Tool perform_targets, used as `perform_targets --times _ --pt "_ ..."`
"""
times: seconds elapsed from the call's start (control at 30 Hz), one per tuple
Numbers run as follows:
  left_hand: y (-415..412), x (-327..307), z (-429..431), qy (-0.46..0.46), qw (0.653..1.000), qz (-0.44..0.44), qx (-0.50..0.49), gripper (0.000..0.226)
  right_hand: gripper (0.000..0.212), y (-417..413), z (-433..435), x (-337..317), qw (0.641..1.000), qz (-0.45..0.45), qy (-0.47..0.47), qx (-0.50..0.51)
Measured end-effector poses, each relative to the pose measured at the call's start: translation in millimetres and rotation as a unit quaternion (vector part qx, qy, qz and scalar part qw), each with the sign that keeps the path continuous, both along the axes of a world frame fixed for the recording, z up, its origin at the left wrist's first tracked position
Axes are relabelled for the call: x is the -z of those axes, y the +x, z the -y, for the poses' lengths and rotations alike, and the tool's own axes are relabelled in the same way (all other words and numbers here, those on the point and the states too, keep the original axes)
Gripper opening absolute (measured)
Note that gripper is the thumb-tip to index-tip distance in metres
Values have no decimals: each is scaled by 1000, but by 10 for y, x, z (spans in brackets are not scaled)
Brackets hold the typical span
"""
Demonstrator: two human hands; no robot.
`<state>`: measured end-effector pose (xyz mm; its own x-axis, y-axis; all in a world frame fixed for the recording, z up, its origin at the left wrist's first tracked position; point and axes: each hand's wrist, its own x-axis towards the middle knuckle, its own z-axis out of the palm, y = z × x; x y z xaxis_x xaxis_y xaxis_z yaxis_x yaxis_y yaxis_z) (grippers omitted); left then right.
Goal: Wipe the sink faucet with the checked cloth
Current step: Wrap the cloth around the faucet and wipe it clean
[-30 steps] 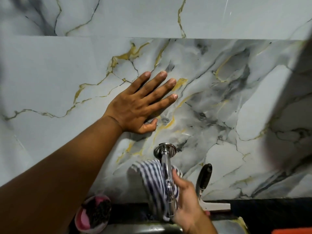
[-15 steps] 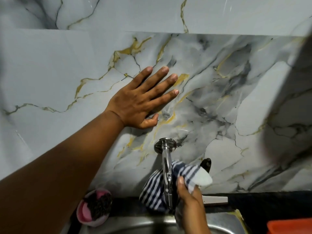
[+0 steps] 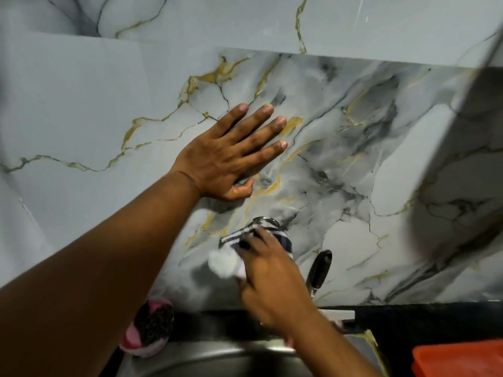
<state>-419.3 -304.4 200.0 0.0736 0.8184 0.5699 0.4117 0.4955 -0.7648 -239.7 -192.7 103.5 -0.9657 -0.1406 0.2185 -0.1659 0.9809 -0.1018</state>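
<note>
Left hand (image 3: 231, 159) is laid flat, fingers spread, on marble wall (image 3: 81, 104); checked cloth (image 3: 231, 261) is clamped by right hand (image 3: 275, 287) over faucet (image 3: 265, 222) top

The right hand (image 3: 275, 284) has risen from the lower spout to the top of the faucet (image 3: 265, 222), near its wall flange. The checked cloth (image 3: 236, 257), which hung down along the spout a second ago, is now bunched over the faucet top under the fingers. The spout is now hidden. Hand and cloth are motion-blurred.
</note>
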Motion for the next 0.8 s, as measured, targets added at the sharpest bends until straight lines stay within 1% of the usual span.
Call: perform_targets --times 0.03,0.07,0.13,0.17,0.23,0.27,0.33,0.4,0.43,0.47,0.53,0.57,0.6,0.63,0.67,0.7,0.73,0.77,0.8 --pt "3 1 0 1 1000 -2 1 86 50 -87 2 -87 1000 -10 9 13" --pt "3 2 -1 3 1000 -4 1 86 49 -114 18 -98 1000 -6 27 7" --pt "-7 21 -7 4 1000 -5 4 86 58 74 50 62 999 12 34 -7" --pt "-17 30 -7 4 1000 -5 6 85 58 244 64 201 999 5 31 -14" --pt "-10 32 -11 2 1000 -3 4 84 45 473 100 346 998 -12 64 -27" --pt "-4 21 -10 2 1000 -3 2 84 44 418 104 345 996 -5 84 -25" --pt "0 -2 -16 0 1000 -5 4 84 46 148 130 198 997 -5 73 -3" --pt "2 -8 1 0 1000 -7 -2 85 40 -84 149 -60 998 7 37 40" --pt "1 -4 7 2 1000 -7 -4 84 38 -139 140 -87 999 2 14 44" --pt "-4 1 7 4 1000 -7 -2 84 40 -94 123 -41 999 -1 -11 36" --pt "-13 23 -7 6 1000 -3 7 83 63 189 103 231 998 -18 -52 15" --pt "-12 32 -12 6 1000 -1 7 83 73 369 108 388 993 -35 -109 15" --pt "-11 32 -13 6 1000 -1 6 83 76 487 112 504 976 -46 -211 42" --pt "-12 17 -9 5 1000 -3 5 83 68 516 87 521 931 -38 -354 77" --pt "-8 7 -4 4 1000 -4 4 82 49 470 31 486 859 -27 -499 108" --pt "-2 1 -2 2 1000 -3 6 82 30 396 -69 468 759 22 -640 118" --pt "4 3 -5 2 1000 1 7 82 29 276 -149 412 642 118 -750 108" --pt "8 7 -3 2 1000 3 4 82 38 157 -241 368 546 199 -809 86" --pt "9 6 -1 2 1000 4 0 82 44 78 -321 358 486 233 -839 70"
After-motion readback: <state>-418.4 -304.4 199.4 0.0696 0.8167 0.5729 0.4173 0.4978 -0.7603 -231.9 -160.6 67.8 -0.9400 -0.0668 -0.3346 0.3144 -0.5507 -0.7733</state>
